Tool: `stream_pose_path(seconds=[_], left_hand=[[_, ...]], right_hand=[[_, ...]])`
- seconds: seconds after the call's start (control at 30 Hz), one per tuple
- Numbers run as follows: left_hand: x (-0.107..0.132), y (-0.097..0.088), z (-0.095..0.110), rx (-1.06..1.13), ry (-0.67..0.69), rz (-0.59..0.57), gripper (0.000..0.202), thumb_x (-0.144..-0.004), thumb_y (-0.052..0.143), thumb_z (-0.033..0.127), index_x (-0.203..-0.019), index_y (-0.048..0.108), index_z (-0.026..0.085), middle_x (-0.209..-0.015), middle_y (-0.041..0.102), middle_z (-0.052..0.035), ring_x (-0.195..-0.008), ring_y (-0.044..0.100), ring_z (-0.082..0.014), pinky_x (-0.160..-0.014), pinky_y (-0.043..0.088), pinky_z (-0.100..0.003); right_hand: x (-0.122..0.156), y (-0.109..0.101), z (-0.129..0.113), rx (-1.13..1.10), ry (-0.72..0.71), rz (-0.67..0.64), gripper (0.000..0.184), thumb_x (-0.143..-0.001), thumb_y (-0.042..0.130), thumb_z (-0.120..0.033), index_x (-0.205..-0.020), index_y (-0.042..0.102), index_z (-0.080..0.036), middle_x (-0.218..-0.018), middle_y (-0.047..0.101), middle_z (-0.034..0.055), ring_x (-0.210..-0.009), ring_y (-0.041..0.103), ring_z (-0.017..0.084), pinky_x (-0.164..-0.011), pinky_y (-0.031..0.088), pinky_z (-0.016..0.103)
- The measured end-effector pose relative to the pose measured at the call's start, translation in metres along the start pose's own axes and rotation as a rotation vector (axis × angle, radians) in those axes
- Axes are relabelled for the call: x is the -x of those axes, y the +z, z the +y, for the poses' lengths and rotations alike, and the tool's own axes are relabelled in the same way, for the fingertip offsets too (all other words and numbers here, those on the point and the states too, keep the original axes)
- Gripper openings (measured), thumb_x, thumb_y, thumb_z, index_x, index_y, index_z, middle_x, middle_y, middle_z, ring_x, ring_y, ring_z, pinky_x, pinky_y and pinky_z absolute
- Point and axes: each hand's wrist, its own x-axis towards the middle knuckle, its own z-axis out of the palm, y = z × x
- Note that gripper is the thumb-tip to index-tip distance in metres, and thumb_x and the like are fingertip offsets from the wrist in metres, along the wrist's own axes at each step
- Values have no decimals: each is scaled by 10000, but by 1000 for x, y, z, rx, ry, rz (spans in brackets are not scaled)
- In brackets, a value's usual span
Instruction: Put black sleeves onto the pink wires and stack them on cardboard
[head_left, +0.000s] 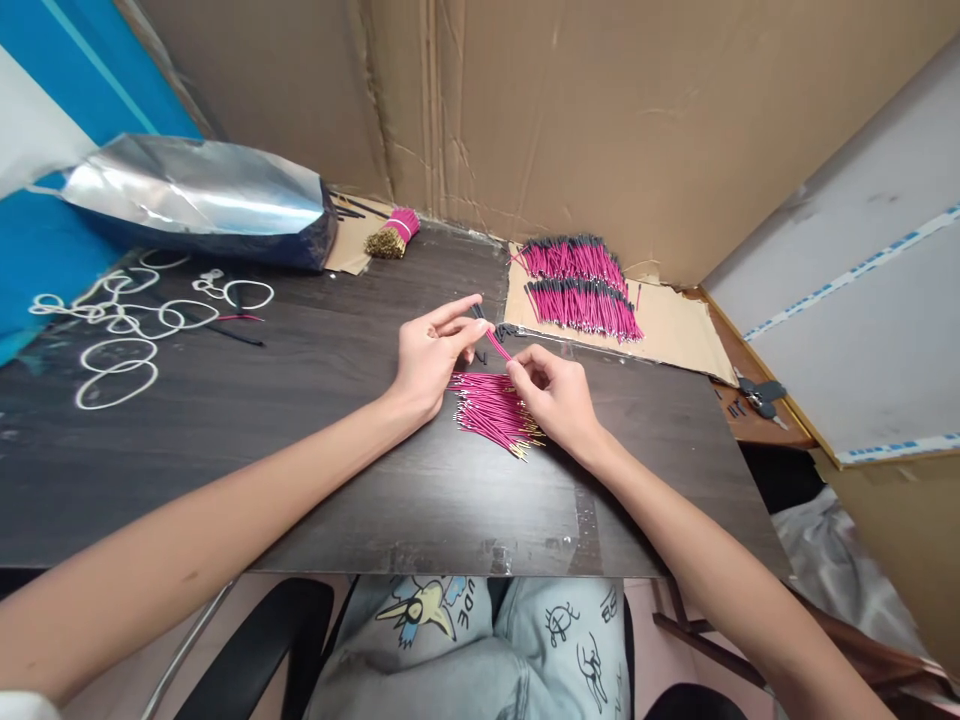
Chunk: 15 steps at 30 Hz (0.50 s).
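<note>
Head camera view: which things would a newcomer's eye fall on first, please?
Probably the bright pink: a loose pile on the dark table, just below the hands, and two dark-tipped rows on cardboard at the back right. Next, the pink wires held between left hand and right hand. Then perhaps the big silvery bag at the back left.

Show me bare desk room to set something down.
Bare: the desk between the white rubber bands and left hand, and right of the right hand, short of the cardboard sheet. Crowded: pink wire pile and the sheet's wire rows.
</note>
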Motion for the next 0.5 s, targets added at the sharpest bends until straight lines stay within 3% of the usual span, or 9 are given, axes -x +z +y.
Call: stream_pose_path(seconds=[0.13, 0.27, 0.37, 0.5], left_hand=[[0, -1, 1, 21, -5, -22, 519, -700, 853, 247, -1200, 744, 161, -834, 756, -48, -524, 528, -72, -516, 462, -242], [1, 0, 7, 74, -39, -97, 770, -725, 859, 275, -1440, 580, 202, -997, 778, -89, -658, 639, -125, -553, 548, -254], [0, 0, 11, 78, -52, -127, 839, -736, 862, 292, -1494, 514, 204, -1117, 763, -130, -742, 675, -154, -567, 585, -268], [-1, -3, 7, -14, -3, -183, 635, -751, 843, 309, -1337, 649, 160, -1004, 770, -122, -710, 655, -157, -540, 561, -261]], right_hand=[[0, 1, -1, -4, -19, 4, 244, -984, 539, -375, -817, 611, -213, -614, 554, -37, -542, 487, 127, -577, 365, 276], [-8, -8, 4, 12, -18, 106, 237, -978, 542, -356, -806, 616, -211, -612, 572, -33, -534, 504, 131, -580, 381, 272], [-19, -29, 18, 67, -2, 240, 247, -972, 540, -362, -799, 620, -205, -643, 611, -16, -578, 554, 148, -623, 410, 273], [-32, -73, 47, 251, 165, 431, 277, -956, 523, -371, -813, 670, -185, -708, 687, 35, -667, 625, 195, -678, 429, 291]])
